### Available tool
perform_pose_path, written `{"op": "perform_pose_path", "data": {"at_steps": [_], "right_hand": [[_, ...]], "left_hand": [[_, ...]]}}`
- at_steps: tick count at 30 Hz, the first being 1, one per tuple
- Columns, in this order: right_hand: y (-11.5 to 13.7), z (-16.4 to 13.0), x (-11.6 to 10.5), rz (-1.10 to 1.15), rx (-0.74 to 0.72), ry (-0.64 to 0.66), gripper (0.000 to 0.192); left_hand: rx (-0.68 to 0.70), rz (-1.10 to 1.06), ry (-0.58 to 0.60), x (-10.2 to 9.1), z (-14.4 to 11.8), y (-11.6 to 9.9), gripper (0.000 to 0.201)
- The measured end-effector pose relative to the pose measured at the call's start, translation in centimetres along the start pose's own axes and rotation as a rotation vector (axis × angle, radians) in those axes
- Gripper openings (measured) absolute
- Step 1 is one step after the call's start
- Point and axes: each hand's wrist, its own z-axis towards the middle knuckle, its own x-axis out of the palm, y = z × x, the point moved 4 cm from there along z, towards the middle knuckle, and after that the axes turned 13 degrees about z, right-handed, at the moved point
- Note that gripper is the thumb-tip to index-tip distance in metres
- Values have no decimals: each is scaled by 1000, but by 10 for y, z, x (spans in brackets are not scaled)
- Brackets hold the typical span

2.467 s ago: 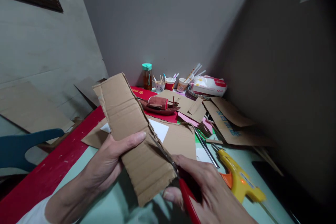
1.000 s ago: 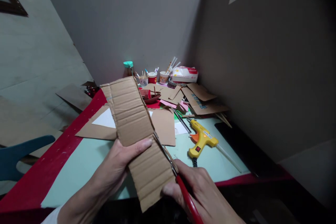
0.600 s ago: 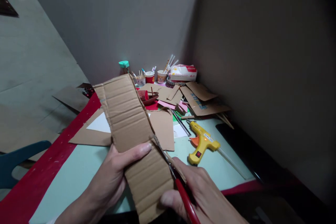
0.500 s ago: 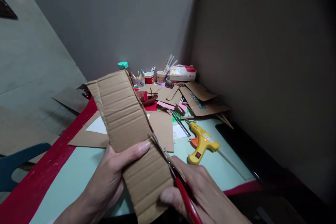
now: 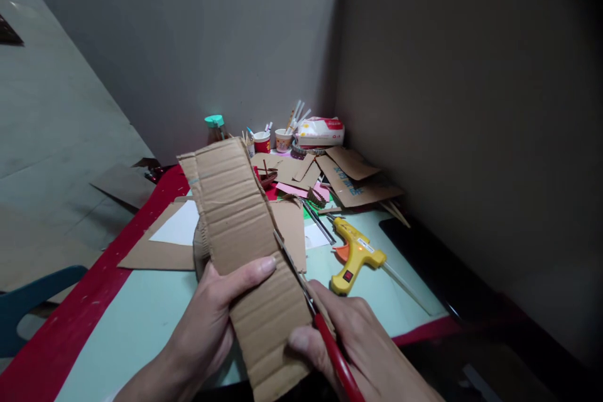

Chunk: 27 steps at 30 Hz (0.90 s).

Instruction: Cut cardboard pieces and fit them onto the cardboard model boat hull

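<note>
A long strip of corrugated cardboard [image 5: 235,201] is held up over the table, tilted with its top to the left. My left hand [image 5: 211,301] is closed round its left edge, thumb flat on the front. My right hand [image 5: 353,333] grips red-handled scissors [image 5: 332,348], whose blades lie along the strip's right edge and point up and left. One blade shows on the front of the strip; the other is mostly hidden. A thin sliver of cardboard stands between the blades and my right fingers.
A yellow glue gun [image 5: 355,254] lies right of my hands, near a black flat panel [image 5: 433,264]. Cardboard pieces [image 5: 358,179] are piled behind. Paper cups [image 5: 283,140] with sticks, a tissue pack [image 5: 320,132] and a green-lidded bottle [image 5: 215,125] stand along the wall. A blue chair [image 5: 38,308] is at left.
The cardboard strip has shifted slightly right and down at its top. The scissors' tip now shows farther up on the strip's front. The background has shifted a little left.
</note>
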Motion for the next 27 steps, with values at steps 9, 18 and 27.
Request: {"op": "perform_pose_path", "data": {"at_steps": [9, 18, 27], "right_hand": [[-2, 0, 0, -20, -60, -22, 20], [7, 2, -5, -22, -46, 26, 17], [17, 8, -6, -83, -23, 3, 25]], "left_hand": [[-6, -60, 23, 4, 2, 6, 85], [-59, -131, 103, -12, 7, -15, 35], [65, -83, 44, -24, 21, -16, 61]]}}
